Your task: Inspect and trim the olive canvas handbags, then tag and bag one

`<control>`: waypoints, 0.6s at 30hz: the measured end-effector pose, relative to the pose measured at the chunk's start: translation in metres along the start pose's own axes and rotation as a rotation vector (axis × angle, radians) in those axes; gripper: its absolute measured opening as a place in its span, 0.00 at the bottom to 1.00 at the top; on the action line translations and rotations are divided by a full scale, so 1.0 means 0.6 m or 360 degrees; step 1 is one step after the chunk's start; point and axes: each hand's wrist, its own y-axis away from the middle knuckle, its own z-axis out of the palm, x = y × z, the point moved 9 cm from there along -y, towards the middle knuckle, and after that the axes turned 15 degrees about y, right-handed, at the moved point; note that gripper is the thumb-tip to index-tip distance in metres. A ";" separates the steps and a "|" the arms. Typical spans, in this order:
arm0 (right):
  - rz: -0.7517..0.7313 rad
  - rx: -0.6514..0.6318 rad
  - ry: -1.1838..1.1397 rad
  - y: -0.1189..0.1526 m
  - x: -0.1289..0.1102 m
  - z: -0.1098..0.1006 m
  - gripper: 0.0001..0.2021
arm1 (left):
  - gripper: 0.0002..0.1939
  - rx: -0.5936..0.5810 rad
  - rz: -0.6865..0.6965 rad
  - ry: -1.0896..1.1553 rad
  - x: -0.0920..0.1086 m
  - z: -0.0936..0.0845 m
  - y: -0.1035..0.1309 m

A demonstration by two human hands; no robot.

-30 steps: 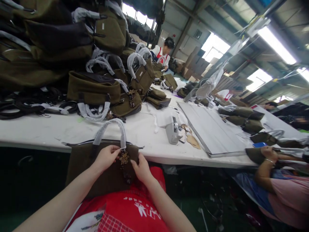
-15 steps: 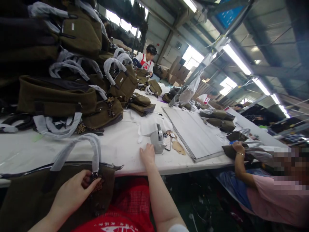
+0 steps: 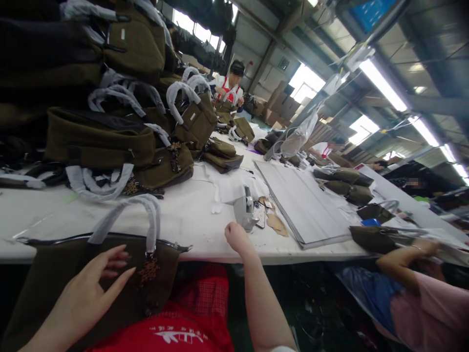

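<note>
An olive handbag (image 3: 91, 264) with wrapped handles (image 3: 122, 210) leans upright against the table's front edge, its top zipper along the rim. My left hand (image 3: 86, 288) is open in front of it, thumb and fingers apart. Just right of those fingertips, a brown snowflake-shaped charm (image 3: 148, 270) hangs below the handle's right end. On the white table, my right hand (image 3: 240, 238) is closed, fingers curled, close beside a grey tape dispenser (image 3: 242, 209). Whatever its fingers may hold is hidden.
Olive bags (image 3: 102, 137) are heaped at the left. Right of the dispenser lie a phone (image 3: 259, 215), tan scraps (image 3: 277, 225) and stacked white boards (image 3: 304, 205). A co-worker in pink (image 3: 436, 298) sits at the right; another person (image 3: 229, 88) works behind.
My left hand has let go of the charm and drawn back left, fingers spreading. My right hand has curled its fingers beside the dispenser. The co-worker's arm at the right has moved rightward.
</note>
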 end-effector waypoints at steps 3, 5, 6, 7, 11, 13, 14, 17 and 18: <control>-0.0343 -0.0081 -0.0470 0.081 -0.078 -0.021 0.09 | 0.32 -0.0126 0.0063 0.0079 0.064 0.016 0.014; -0.0664 -0.0156 -0.0770 0.138 -0.149 -0.041 0.08 | 0.31 -0.0457 -0.0077 0.0316 0.091 0.067 0.023; -0.0818 -0.0194 -0.0849 0.165 -0.182 -0.050 0.07 | 0.32 -0.0646 -0.0182 0.0518 0.102 0.097 0.029; -0.0949 -0.0229 -0.0863 0.187 -0.211 -0.056 0.06 | 0.33 -0.0750 -0.0294 0.0721 0.110 0.119 0.031; -0.1169 -0.0318 -0.0754 0.232 -0.264 -0.050 0.04 | 0.26 -0.0702 -0.0614 0.1187 0.106 0.139 0.023; -0.1141 -0.0336 -0.0717 0.232 -0.263 -0.040 0.05 | 0.24 -0.0592 -0.0591 0.1190 0.097 0.121 0.017; -0.1103 -0.0311 -0.0738 0.229 -0.259 -0.039 0.05 | 0.23 -0.0553 -0.0561 0.1147 0.092 0.112 0.016; -0.0942 -0.0042 -0.0887 0.217 -0.252 -0.055 0.10 | 0.22 -0.0526 -0.0472 0.0974 0.078 0.095 0.027; -0.0914 0.0027 -0.0955 0.216 -0.257 -0.060 0.16 | 0.22 -0.0542 -0.0436 0.0925 0.074 0.094 0.033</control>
